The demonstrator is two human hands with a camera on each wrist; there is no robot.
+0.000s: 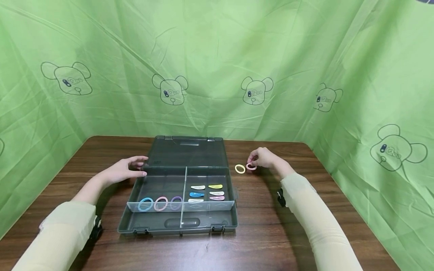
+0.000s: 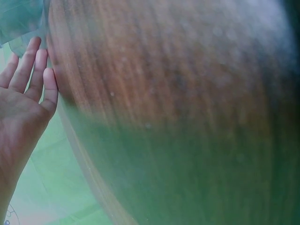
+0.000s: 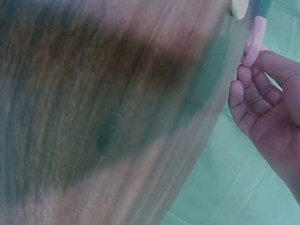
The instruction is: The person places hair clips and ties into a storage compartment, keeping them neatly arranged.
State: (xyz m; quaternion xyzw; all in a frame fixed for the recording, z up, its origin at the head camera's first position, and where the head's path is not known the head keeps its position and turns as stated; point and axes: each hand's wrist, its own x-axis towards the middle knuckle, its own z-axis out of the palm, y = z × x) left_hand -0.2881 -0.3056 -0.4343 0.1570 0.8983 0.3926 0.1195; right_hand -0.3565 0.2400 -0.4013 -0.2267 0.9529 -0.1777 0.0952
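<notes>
My right hand (image 1: 266, 157) pinches a pale pink hair tie (image 3: 254, 42) between thumb and fingers, just above or on the table; which of the two I cannot tell. Beside it, to the left, lies a yellow hair tie (image 1: 240, 172). At the left edge of a dark translucent plastic box (image 1: 152, 184), my left hand (image 1: 122, 171) rests with loosely spread fingers, seemingly touching its side. Blue (image 1: 139, 205), pink (image 1: 155, 204) and purple (image 1: 171, 203) hair ties lie in a row in the box's left compartment. Several snap hair clips (image 1: 196, 194) sit in the right compartment.
The box's lid (image 1: 188, 152) is folded back flat toward the table's far edge. Pale dividers (image 1: 185, 184) split the box, with narrow front compartments before them. The wooden table (image 1: 264, 233) is surrounded by a green curtain (image 1: 210, 113) at the back and sides.
</notes>
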